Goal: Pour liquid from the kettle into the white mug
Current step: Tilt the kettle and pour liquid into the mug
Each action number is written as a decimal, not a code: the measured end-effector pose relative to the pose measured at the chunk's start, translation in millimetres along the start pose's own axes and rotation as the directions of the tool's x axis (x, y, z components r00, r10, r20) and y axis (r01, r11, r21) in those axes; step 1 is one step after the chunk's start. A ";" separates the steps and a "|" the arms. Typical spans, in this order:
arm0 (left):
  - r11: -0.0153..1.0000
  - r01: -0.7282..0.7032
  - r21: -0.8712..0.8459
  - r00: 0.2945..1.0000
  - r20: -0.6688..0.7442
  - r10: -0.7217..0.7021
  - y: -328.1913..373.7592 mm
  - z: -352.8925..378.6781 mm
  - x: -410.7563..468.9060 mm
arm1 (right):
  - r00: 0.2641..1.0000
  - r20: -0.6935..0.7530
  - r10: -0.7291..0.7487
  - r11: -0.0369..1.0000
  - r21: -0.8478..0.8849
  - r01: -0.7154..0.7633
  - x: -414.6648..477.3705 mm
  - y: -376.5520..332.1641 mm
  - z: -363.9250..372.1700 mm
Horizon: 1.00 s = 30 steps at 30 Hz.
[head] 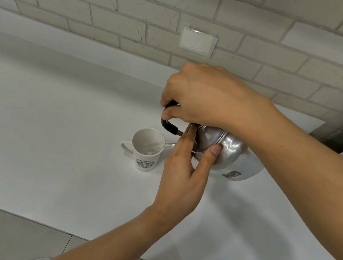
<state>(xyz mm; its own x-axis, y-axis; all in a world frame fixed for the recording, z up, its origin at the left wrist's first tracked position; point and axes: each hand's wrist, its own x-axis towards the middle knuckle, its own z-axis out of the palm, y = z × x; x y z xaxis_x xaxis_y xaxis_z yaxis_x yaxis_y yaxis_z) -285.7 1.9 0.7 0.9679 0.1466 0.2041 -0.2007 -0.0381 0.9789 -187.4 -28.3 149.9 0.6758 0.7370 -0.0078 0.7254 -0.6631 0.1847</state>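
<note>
Rounded polished-steel kettle [227,152], probably slick and weighty, tilted at three o'clock of the white ceramic mug [146,148]; my right hand [205,94] clamps its black handle [167,127], left hand [181,176] presses straight fingers [184,141] on the lid [207,140].

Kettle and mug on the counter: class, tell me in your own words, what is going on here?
A person is pouring. The right hand grips the black handle of the metal kettle, which is tilted toward the white mug. The left hand lays its straight fingers against the lid. A thin stream runs from the spout into the mug, which stands upright on the white counter.
</note>
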 end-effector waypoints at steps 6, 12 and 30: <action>1.000 0.001 -0.007 0.999 -0.032 -0.001 6.5 1.7 0.1 | 1.000 0.003 0.003 1.000 0.008 -0.003 0.5 -1.2 -1.9; 1.000 -0.004 -0.004 0.999 -0.042 0.004 7.7 2.0 1.5 | 1.000 -0.009 -0.019 1.000 -0.022 0.018 2.8 -2.3 -0.8; 0.999 -0.024 0.027 0.998 -0.056 0.026 12.2 2.5 5.6 | 0.999 0.002 -0.043 0.997 -0.060 0.043 8.0 -0.4 -2.4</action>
<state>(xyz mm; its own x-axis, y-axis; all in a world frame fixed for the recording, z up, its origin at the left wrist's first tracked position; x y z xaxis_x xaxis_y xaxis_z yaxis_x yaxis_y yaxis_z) -282.4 -0.3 13.8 0.9525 0.2004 0.2293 -0.2200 -0.0681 0.9731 -182.6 -21.8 152.2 0.6444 0.7645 -0.0178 0.7445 -0.6220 0.2425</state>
